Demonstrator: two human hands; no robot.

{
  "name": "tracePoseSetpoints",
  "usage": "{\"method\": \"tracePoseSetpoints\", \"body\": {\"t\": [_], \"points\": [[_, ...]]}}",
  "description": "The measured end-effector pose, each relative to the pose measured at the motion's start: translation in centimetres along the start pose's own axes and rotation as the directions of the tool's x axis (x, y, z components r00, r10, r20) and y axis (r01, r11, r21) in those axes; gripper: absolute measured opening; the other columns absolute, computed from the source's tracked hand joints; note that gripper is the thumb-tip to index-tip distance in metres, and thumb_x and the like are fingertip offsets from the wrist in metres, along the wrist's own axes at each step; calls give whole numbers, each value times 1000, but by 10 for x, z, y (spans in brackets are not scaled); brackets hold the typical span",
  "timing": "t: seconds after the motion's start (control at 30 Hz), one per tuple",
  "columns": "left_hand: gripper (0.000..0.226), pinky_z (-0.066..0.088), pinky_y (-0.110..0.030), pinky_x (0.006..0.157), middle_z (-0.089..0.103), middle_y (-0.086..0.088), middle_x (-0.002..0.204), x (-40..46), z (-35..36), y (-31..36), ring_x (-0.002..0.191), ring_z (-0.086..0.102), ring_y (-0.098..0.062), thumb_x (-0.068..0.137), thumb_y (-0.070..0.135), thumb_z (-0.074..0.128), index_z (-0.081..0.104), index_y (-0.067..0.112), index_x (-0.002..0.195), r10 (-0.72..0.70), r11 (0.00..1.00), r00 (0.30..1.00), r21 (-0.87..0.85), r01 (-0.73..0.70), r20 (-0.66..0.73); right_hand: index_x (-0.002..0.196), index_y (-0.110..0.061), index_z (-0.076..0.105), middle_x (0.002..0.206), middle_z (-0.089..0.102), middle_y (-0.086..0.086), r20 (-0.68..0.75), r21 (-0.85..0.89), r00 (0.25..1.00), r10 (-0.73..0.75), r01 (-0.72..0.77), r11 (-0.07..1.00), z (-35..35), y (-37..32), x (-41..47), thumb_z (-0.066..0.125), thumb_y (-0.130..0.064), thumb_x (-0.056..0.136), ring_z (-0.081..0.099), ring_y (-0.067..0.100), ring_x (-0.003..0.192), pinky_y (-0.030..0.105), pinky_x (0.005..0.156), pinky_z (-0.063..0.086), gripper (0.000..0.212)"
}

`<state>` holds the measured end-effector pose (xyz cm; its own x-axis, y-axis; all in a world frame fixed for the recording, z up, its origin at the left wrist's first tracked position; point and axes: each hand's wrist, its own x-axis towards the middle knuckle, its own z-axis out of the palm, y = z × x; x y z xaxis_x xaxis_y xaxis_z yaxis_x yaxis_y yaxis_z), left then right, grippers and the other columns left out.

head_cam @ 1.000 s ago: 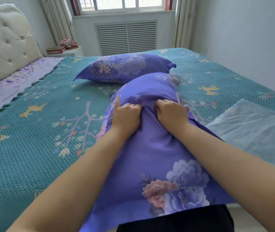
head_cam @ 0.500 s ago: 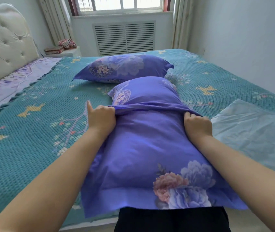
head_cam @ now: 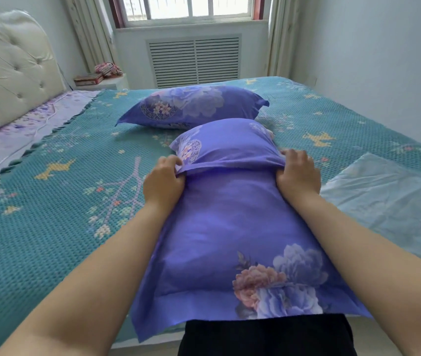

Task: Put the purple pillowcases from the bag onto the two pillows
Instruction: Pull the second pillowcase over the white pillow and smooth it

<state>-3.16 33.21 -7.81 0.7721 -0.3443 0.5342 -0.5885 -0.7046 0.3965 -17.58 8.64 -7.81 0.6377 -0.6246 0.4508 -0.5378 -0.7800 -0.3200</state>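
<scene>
left hand (head_cam: 163,181), right hand (head_cam: 298,173) grip pillowcase (head_cam: 230,227) hem | smooth purple floral cotton

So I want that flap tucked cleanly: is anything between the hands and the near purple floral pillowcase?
Nothing visible. The left hand and right hand each grip the folded edge of the near purple floral pillowcase directly, one at each side.

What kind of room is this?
A bedroom, most likely. There's a big bed with a teal bedspread, a padded headboard, and two purple pillows, one lying farther back and one being covered.
</scene>
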Motion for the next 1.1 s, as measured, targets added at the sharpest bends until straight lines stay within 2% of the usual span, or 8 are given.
{"method": "tracePoseSetpoints", "body": {"t": [0.1,0.23,0.43,0.53,0.7,0.77,0.93,1.1], "points": [[10,43,-38,62,63,-9,92,-3,-13,10,82,59,-36,83,20,56,63,13,85,4,996,990,-90,-17,-142,113,-10,59,117,53,19,-15,347,982,190,-173,922,-13,-9,10,40,-22,97,54,38,103,41,82,41,28],[7,44,-35,58,61,-9,79,-34,-10,-10,71,58,-32,79,18,58,62,13,77,259,966,938,54,-253,-231,103,-8,64,97,60,19,-311,90,937,-157,193,977,-8,16,-17,44,-10,90,60,41,86,45,72,46,24],[18,45,-43,80,53,-12,116,-58,-2,-29,106,56,-34,92,14,42,52,13,107,-130,948,862,315,-36,489,120,-14,57,126,52,17,393,-254,903,173,-75,964,-2,56,-31,34,-11,91,53,37,114,44,92,44,37],[31,46,-38,88,56,-7,127,-51,-25,-10,117,55,-28,94,15,37,54,16,121,-225,810,780,558,-184,584,125,-12,55,134,49,16,398,-350,865,305,-164,922,-23,44,-23,37,-12,90,49,35,122,42,96,41,39],[40,40,-43,98,48,-5,139,-24,-28,71,126,45,-29,93,33,47,49,21,132,252,956,966,136,-259,67,123,-11,60,126,59,16,7,322,988,-151,141,936,-31,-33,-3,42,-17,92,52,31,120,38,101,37,36],[52,21,-52,112,24,3,156,-21,-9,92,143,20,-25,93,54,38,35,36,142,239,970,944,-20,-241,227,135,-17,50,143,47,6,188,312,937,-295,228,922,-15,-59,-2,33,-28,98,40,23,134,44,111,27,42],[83,2,-60,113,-3,5,160,-43,47,19,146,-2,-28,77,83,26,8,43,147,-245,956,755,23,292,608,150,-23,14,159,14,2,539,83,814,217,-308,948,33,8,-11,32,-80,72,17,25,145,53,114,16,98],[93,8,-41,119,1,-9,159,-61,41,-10,147,2,-21,79,73,47,6,30,151,-335,851,697,-114,512,634,135,-10,50,127,59,5,818,460,553,156,-793,400,27,53,-28,71,-66,63,54,23,120,32,103,39,94]]}}
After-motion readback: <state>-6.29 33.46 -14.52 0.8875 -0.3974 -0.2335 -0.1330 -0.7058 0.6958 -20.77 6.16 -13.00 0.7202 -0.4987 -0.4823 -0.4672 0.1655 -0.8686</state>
